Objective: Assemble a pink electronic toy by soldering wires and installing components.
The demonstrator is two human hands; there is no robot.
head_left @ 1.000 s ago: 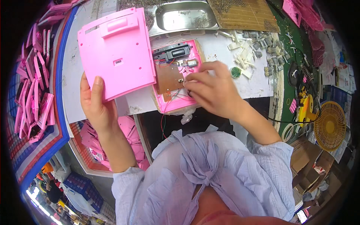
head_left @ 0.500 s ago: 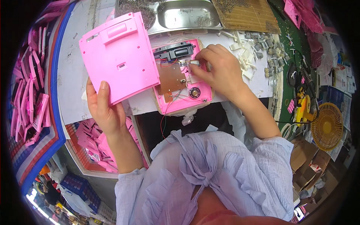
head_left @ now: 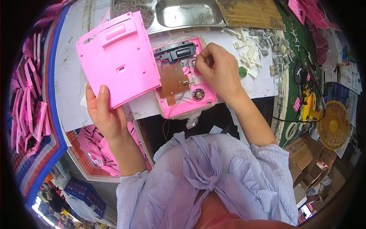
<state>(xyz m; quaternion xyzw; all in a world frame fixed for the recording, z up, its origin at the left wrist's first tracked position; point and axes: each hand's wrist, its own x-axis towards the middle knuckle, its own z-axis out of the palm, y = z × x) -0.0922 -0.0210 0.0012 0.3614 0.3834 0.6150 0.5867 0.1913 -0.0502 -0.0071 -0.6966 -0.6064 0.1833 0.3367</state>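
Observation:
My left hand [head_left: 105, 110] grips a flat pink plastic cover [head_left: 127, 72] by its lower left corner, thumb on top, and holds it tilted beside the open casing. On the table lies the pink casing [head_left: 183, 108], holding a brown circuit board [head_left: 171, 82], a black plastic mechanism [head_left: 177, 52], a small round speaker [head_left: 198, 94] and thin red and green wires. Over the casing's upper right side, my right hand [head_left: 219, 68] has thumb and forefinger pinched together. Whatever lies between those fingertips is hidden.
Metal trays of small screws [head_left: 188, 15] stand at the back, beside a brown cardboard sheet [head_left: 249, 13]. White and grey plastic parts [head_left: 251, 49] are heaped to the right. Pink parts fill a bin [head_left: 97, 147] below and a rack at left. A yellow fan [head_left: 333, 125] stands far right.
My right hand has drawn slightly up and back, its fingers now curled into a tighter pinch. The pink cover has shifted a little left. A green spot now shows beside the right hand.

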